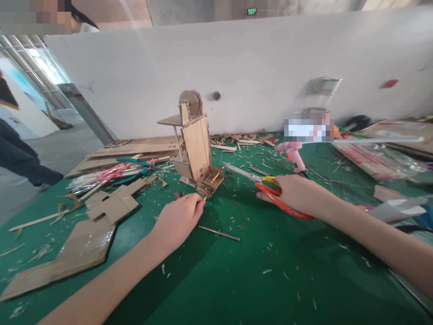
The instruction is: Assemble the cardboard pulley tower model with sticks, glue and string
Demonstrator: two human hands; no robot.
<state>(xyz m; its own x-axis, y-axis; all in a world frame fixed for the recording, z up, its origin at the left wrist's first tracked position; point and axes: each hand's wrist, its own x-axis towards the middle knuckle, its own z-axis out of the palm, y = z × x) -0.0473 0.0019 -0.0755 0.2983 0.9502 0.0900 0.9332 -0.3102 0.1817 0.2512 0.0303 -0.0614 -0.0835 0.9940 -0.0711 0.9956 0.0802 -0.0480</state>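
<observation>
A cardboard model tower (196, 146) stands upright on the green table, with a round cardboard wheel (191, 102) on top and a red string running down its front. My left hand (179, 221) is closed at the tower's base, pinching a thin wooden stick (204, 198) beside the small cardboard discs (205, 186). My right hand (294, 194) is wrapped round the handles of the orange-handled scissors (270, 195), their blades pointing toward the tower. Between my hands, a long metal nail or rod (219, 233) lies on the table.
Cut cardboard pieces (89, 237) and teal-handled pliers (131, 161) lie to the left. A pink glue gun (295, 155) stands behind my right hand. Cardboard scraps (243, 140) line the grey partition (135, 81). A person's leg (23, 153) shows at far left.
</observation>
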